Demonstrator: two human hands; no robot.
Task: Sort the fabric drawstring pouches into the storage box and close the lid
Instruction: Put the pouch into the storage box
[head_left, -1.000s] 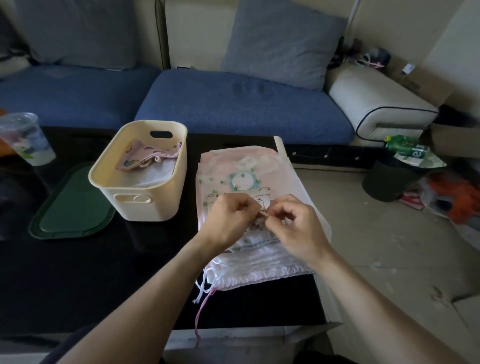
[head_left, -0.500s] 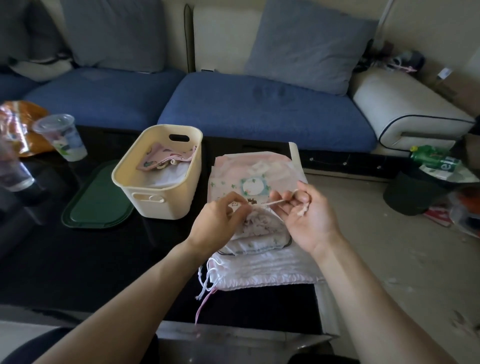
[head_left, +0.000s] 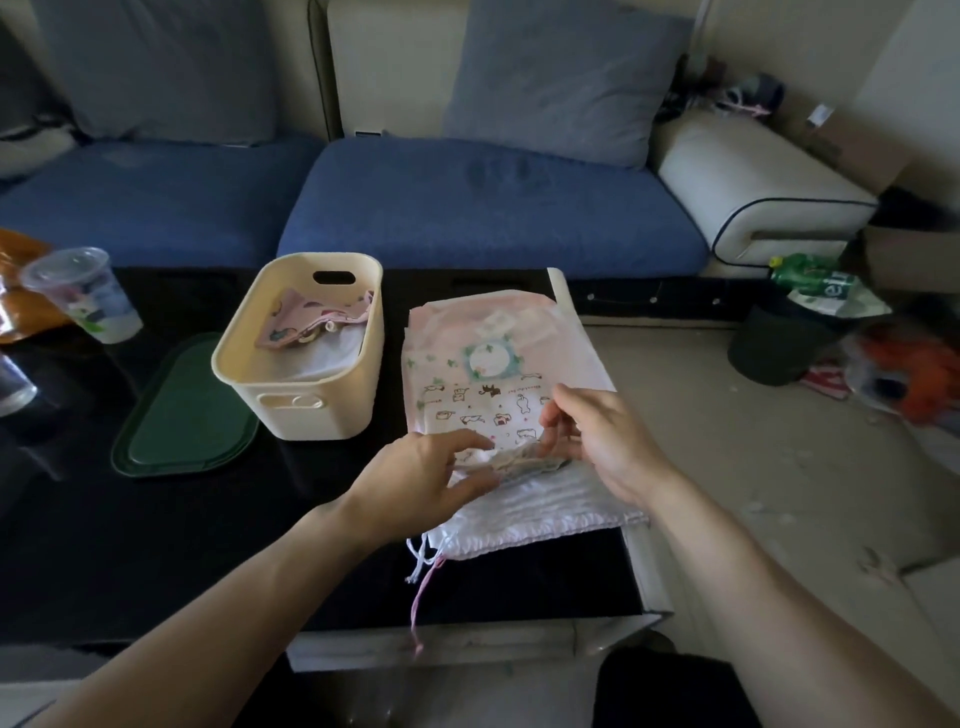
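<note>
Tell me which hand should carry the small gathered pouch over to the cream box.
Left, probably. The left hand already touches the small pouch and sits on the side nearer the cream box; the right hand would have to cross over.

Head view, forward-down, near table (head_left: 156, 545)

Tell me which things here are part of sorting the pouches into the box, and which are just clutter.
Job: stack of pouches; cream storage box; green lid; left hand and right hand gathering the top pouch's mouth.

Clutter: plastic cup; green bottle; dark bin.
</note>
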